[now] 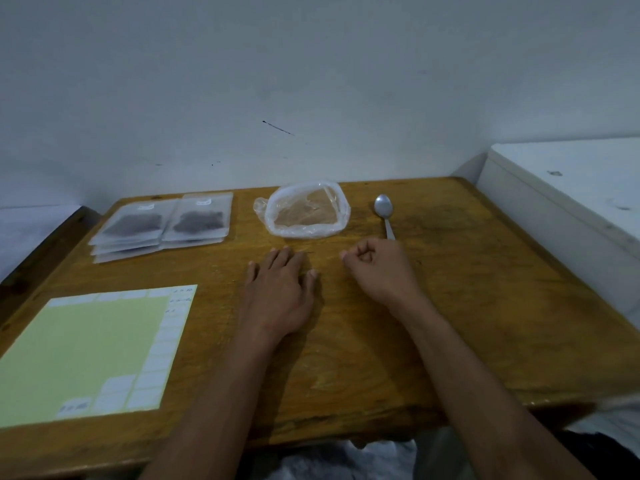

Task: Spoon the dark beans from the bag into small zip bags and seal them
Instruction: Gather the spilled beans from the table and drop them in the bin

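Several small zip bags holding dark beans lie in two overlapping stacks at the table's far left, each with a white label. A clear plastic bag lies flat and see-through at the far middle; no beans show inside it. A metal spoon rests bowl up to its right. My left hand lies flat on the wood, palm down, fingers spread. My right hand rests curled into a loose fist just below the spoon's handle, holding nothing that I can see.
A sheet of white sticker labels on yellow-green backing lies at the near left of the wooden table. A white cabinet stands against the table's right edge. A plain wall rises behind.
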### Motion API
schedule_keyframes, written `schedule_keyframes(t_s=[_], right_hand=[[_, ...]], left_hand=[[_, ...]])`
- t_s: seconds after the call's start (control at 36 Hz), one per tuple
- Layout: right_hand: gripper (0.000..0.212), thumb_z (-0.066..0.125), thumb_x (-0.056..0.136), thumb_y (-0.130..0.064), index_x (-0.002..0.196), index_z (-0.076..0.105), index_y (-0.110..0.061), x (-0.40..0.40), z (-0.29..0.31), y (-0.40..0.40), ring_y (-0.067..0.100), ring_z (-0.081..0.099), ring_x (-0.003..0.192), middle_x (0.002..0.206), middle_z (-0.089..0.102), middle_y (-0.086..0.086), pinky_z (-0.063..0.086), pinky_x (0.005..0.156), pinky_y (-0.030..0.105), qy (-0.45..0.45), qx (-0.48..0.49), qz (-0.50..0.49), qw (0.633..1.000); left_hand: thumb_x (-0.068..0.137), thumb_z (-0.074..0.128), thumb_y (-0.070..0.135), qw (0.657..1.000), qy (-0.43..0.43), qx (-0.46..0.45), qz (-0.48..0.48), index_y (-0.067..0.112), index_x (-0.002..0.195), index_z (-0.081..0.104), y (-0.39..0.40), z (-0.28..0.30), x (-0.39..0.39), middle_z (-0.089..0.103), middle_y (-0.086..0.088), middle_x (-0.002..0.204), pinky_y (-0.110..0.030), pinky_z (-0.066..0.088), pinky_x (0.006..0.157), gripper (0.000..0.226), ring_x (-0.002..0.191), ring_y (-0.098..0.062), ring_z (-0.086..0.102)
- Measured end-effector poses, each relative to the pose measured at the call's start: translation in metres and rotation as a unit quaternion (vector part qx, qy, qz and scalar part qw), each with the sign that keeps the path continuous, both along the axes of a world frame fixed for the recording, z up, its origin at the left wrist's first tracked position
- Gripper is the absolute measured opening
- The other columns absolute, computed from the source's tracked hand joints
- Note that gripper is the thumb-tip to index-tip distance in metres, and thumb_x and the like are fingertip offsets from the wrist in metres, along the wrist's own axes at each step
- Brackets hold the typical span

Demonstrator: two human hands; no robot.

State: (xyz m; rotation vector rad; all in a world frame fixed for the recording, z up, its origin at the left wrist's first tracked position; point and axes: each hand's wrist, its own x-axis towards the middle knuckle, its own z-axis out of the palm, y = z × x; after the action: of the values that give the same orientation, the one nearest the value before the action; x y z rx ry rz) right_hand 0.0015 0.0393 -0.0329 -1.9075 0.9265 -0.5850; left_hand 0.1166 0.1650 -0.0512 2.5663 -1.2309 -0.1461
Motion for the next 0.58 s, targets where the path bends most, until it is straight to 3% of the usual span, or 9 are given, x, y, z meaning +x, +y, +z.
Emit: schedule_keyframes(t_s=[0.11,0.19,0.28,0.36,0.44,0.58], right_hand=[[0.010,0.067,0.092,-0.020,0.085,0.066,-0.013,-0.017,0.009,-0.007,0.009,0.052,0.062,0.072,0.061,-0.001,0.043,0.055,0.023,-0.116,0.178,-0.067,0.975],[0.013,0.055,0.094,-0.011,0.081,0.056,-0.012,-0.034,0.011,-0.009,0.008,0.042,0.049,0.064,0.055,0.002,0.029,0.039,0.019,-0.240,0.336,-0.085,0.907],[0.016,0.045,0.092,-0.014,0.076,0.050,-0.014,-0.056,0.008,-0.009,0.009,0.042,0.047,0.063,0.053,0.002,0.029,0.036,0.019,-0.315,0.432,-0.098,0.839],[0.025,0.047,0.097,-0.023,0.074,0.055,-0.014,-0.085,0.007,-0.011,0.009,0.041,0.046,0.062,0.052,0.001,0.027,0.036,0.020,-0.354,0.437,-0.132,0.816],[0.029,0.059,0.097,-0.029,0.072,0.058,-0.014,-0.123,0.010,-0.015,0.007,0.039,0.043,0.058,0.051,-0.002,0.025,0.035,0.019,-0.380,0.378,-0.192,0.822],[0.034,0.064,0.096,-0.026,0.065,0.058,-0.013,-0.209,0.020,-0.028,0.009,0.036,0.040,0.054,0.051,0.000,0.024,0.035,0.020,-0.436,0.239,-0.282,0.820]], left_hand=[[0.104,0.026,0.052,1.000,-0.004,-0.004,-0.010,0.025,0.154,0.031,0.002,0.002,-0.001,0.024,0.001,0.165,-0.051,0.011,0.124,0.057,0.153,-0.018,0.013],[0.103,0.031,0.049,1.000,-0.017,-0.016,-0.011,0.022,0.149,0.042,0.003,0.003,-0.004,0.035,-0.001,0.160,-0.052,0.017,0.122,0.054,0.150,-0.020,0.023],[0.102,0.038,0.046,0.999,-0.028,-0.039,-0.027,0.019,0.139,0.053,-0.001,0.006,-0.016,0.049,-0.004,0.148,-0.054,0.028,0.116,0.048,0.140,-0.022,0.039],[0.100,0.042,0.046,0.994,-0.022,-0.071,-0.083,0.017,0.136,0.055,-0.016,0.007,-0.042,0.054,-0.006,0.143,-0.055,0.037,0.110,0.048,0.132,-0.024,0.048],[0.101,0.041,0.049,0.987,-0.007,-0.078,-0.141,0.019,0.147,0.046,-0.043,0.007,-0.081,0.044,-0.004,0.154,-0.052,0.029,0.118,0.054,0.144,-0.022,0.035],[0.101,0.039,0.050,0.962,0.028,-0.090,-0.258,0.020,0.150,0.042,-0.101,0.010,-0.166,0.039,-0.002,0.157,-0.051,0.018,0.123,0.057,0.146,-0.019,0.031]])
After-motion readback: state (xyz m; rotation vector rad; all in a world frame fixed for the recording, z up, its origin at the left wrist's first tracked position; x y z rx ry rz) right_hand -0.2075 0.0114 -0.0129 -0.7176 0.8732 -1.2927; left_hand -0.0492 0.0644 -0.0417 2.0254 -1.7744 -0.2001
